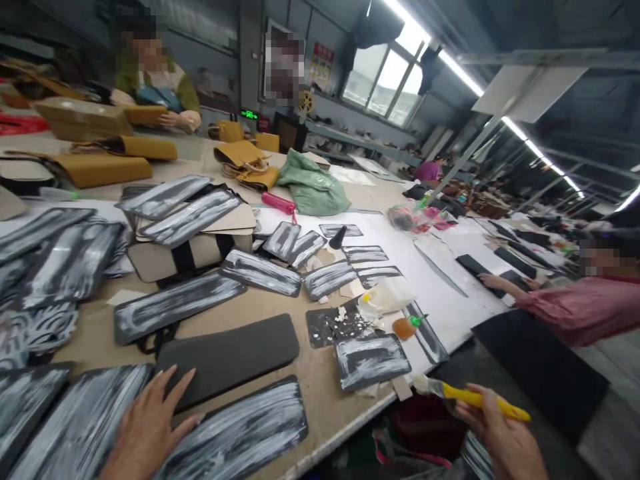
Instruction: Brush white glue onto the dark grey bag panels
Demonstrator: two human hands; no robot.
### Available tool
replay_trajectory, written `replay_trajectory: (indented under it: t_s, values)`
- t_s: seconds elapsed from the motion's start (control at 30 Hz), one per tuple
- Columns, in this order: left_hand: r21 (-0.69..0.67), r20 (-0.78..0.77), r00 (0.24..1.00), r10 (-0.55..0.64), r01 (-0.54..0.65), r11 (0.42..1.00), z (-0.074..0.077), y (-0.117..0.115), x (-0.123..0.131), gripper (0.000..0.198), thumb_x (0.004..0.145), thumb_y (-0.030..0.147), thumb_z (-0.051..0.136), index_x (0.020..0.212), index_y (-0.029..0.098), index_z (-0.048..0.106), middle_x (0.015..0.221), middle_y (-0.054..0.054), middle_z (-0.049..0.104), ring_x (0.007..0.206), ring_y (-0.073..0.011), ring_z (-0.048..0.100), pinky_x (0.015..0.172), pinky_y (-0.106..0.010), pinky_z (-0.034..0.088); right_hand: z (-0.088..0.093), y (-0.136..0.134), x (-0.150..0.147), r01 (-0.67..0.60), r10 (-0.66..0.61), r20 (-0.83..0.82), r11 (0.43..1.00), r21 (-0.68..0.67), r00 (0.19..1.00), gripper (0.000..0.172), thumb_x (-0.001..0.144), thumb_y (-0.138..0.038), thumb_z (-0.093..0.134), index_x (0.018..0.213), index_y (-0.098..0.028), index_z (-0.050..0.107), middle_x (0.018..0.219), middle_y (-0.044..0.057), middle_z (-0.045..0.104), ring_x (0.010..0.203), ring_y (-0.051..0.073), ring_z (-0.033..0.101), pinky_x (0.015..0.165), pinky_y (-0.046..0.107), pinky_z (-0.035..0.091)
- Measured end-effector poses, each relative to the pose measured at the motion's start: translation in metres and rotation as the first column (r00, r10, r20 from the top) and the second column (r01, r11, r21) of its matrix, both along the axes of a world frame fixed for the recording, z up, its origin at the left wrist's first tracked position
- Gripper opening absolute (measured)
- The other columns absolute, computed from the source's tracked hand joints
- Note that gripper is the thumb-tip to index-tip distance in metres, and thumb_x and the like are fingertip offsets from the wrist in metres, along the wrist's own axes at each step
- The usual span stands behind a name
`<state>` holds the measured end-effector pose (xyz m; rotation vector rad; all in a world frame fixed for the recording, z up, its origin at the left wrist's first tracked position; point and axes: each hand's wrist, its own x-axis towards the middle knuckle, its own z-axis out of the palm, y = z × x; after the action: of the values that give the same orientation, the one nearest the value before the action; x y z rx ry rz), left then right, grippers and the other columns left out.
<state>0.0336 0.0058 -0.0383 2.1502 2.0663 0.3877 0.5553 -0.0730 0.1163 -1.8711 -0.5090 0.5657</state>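
Only got the head view here. The left hand (150, 420) is spread wide, fingers splayed at the near left end of a plain dark panel (235, 353) lying flat on the worktop (320, 383). Fingertips look like they're on its edge, but can't swear to it.

The right hand (500, 427) is wrapped around a yellow-handled brush (473, 397), over at the near right by the edge of the worktop. Its whitish bristles point left, toward a small streaky panel (373, 359). Can't tell if they're touching anything.

There's a bigger white-streaked panel (245, 433) just on the near side of the plain one, and loads more smeared ones piled up to the left and farther back. Past the small panel there's a dark board (323, 327) covered in white crumbs, with an orange bottle (404, 327) with a green tip to its right. Farther off sit a black cone (339, 238) and a crumpled green bag (313, 183). One co-worker (590, 300) in pink is at the right, handling dark strips.
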Motion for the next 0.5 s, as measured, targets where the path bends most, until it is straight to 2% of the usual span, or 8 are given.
replay_trajectory:
  t_s: [0.1,0.17,0.23,0.33,0.5]
  values:
    - [-0.008,-0.019,0.999,-0.035,0.035,0.999,-0.016,0.005,-0.010,0.053,0.069,0.042,0.040,0.109,0.014,0.061,0.119,-0.017,0.052,0.110,-0.0338,0.046,0.091,-0.046,0.039,0.009,0.065,-0.023,-0.152,0.145,0.148,0.987,0.043,0.978,0.057,0.063,-0.062,0.062,0.096,-0.015,0.058,0.085,0.008,0.065,0.074,0.021,0.064,0.070,0.029,0.054]
    - [-0.003,-0.024,0.999,-0.046,0.046,0.999,-0.026,0.007,-0.016,0.048,0.072,0.040,0.039,0.107,0.016,0.062,0.116,-0.015,0.054,0.107,-0.0325,0.048,0.090,-0.046,0.039,0.003,0.105,-0.025,-0.258,0.241,0.240,0.965,0.041,0.940,0.055,0.067,-0.061,0.059,0.096,-0.014,0.057,0.083,0.008,0.065,0.072,0.021,0.063,0.072,0.031,0.053]
    - [0.009,-0.026,0.998,-0.060,0.060,0.998,-0.035,0.007,-0.020,0.045,0.074,0.039,0.040,0.108,0.018,0.062,0.117,-0.014,0.054,0.106,-0.0320,0.049,0.090,-0.047,0.040,-0.010,0.141,-0.021,-0.326,0.309,0.388,0.945,-0.023,0.868,0.053,0.073,-0.062,0.051,0.095,-0.014,0.056,0.078,0.008,0.065,0.069,0.021,0.063,0.070,0.033,0.052]
    - [0.031,-0.028,0.997,-0.069,0.070,0.997,-0.046,0.004,-0.025,0.044,0.073,0.037,0.043,0.109,0.019,0.061,0.117,-0.014,0.054,0.105,-0.0315,0.050,0.088,-0.047,0.041,-0.038,0.187,-0.012,-0.347,0.358,0.604,0.927,-0.141,0.711,0.057,0.076,-0.066,0.038,0.091,-0.014,0.057,0.077,0.010,0.064,0.069,0.022,0.062,0.068,0.034,0.049]
    - [0.068,-0.025,0.998,-0.065,0.067,0.995,-0.050,-0.001,-0.027,0.042,0.074,0.040,0.046,0.111,0.025,0.059,0.120,-0.011,0.052,0.107,-0.0301,0.050,0.090,-0.046,0.042,-0.077,0.234,-0.002,-0.379,0.417,0.701,0.898,-0.221,0.579,0.058,0.077,-0.065,0.030,0.082,-0.015,0.058,0.080,0.013,0.060,0.078,0.025,0.056,0.073,0.038,0.042]
